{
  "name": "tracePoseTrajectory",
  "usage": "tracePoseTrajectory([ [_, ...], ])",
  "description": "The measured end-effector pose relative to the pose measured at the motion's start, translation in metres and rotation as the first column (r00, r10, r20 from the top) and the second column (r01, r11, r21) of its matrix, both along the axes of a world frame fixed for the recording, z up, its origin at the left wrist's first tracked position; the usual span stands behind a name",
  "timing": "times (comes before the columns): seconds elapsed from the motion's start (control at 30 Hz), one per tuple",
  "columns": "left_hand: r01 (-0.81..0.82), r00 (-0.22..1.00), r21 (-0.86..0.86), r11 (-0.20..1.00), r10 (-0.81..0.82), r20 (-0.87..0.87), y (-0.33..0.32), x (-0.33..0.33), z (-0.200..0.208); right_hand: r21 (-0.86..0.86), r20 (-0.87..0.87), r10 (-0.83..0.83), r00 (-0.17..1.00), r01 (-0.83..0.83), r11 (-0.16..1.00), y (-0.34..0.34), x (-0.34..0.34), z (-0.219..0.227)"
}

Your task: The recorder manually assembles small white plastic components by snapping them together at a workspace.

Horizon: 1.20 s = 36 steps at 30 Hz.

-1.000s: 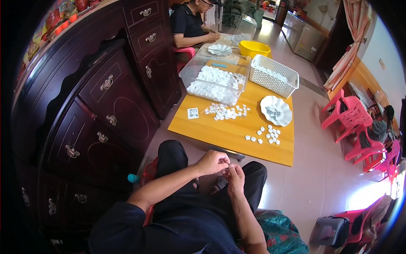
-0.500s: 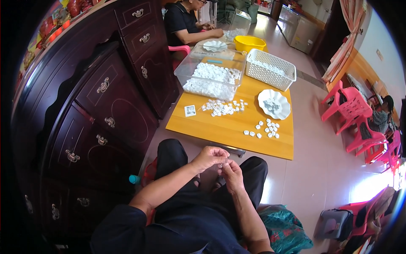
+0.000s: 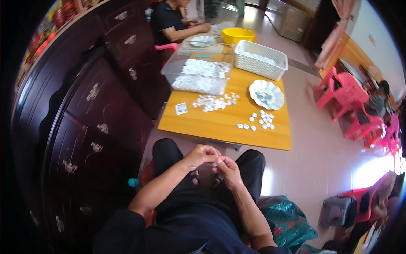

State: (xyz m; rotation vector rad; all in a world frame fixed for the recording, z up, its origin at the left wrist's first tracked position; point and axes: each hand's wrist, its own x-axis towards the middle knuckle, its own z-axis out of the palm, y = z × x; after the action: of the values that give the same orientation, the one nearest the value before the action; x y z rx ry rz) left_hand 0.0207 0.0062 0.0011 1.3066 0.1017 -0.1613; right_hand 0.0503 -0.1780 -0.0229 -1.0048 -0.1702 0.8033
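Observation:
Above my lap, short of the table's near edge, my left hand (image 3: 200, 157) and my right hand (image 3: 229, 170) meet with their fingertips touching. Both are closed in a pinch. Whatever lies between the fingers is too small and too covered to name; a small pale bit shows by the right fingers. On the wooden table (image 3: 190, 126) ahead, a loose heap of small white pieces (image 3: 213, 103) is spread out. A separate group of white pieces (image 3: 265, 120) lies to the right, near a scalloped white plate (image 3: 277, 100) holding small grey bits. At the left is a square white card (image 3: 181, 109).
Farther back stand a clear plastic bin (image 3: 169, 70) of white pieces, a white perforated basket (image 3: 275, 67) and a yellow basin (image 3: 238, 35). A co-worker (image 3: 167, 23) sits at the far left. Dark cabinets (image 3: 84, 127) line my left; a green bag (image 3: 287, 222) lies at my right.
The view has shifted, so the table and its contents appear a little higher and farther left. My hands remain pinched together above my lap.

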Motion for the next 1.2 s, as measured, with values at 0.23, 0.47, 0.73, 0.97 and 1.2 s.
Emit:
tracePoseTrajectory([
  [0.23,-0.021,0.999,0.174,0.985,0.015,0.031,0.005,-0.008,0.021,0.138,-0.031,0.085,0.996,-0.08,0.987,0.014,0.001,-0.015],
  [0.47,-0.045,0.97,0.483,0.874,-0.077,0.231,-0.002,-0.002,0.039,0.092,0.016,0.033,0.999,-0.034,0.995,0.007,0.007,-0.015],
  [0.73,-0.156,0.923,0.803,0.575,-0.203,0.325,-0.021,-0.005,0.06,0.037,0.064,-0.068,0.996,0.066,0.997,0.015,0.003,-0.016],
  [0.97,-0.107,0.969,0.725,0.681,-0.092,0.23,-0.017,-0.009,0.046,0.007,0.081,-0.117,0.99,0.117,0.993,0.016,0.003,-0.02],
  [1.2,-0.095,0.977,0.675,0.732,-0.063,0.206,-0.022,-0.011,0.04,-0.049,0.148,-0.16,0.976,0.169,0.984,0.015,0.0,-0.013],
])
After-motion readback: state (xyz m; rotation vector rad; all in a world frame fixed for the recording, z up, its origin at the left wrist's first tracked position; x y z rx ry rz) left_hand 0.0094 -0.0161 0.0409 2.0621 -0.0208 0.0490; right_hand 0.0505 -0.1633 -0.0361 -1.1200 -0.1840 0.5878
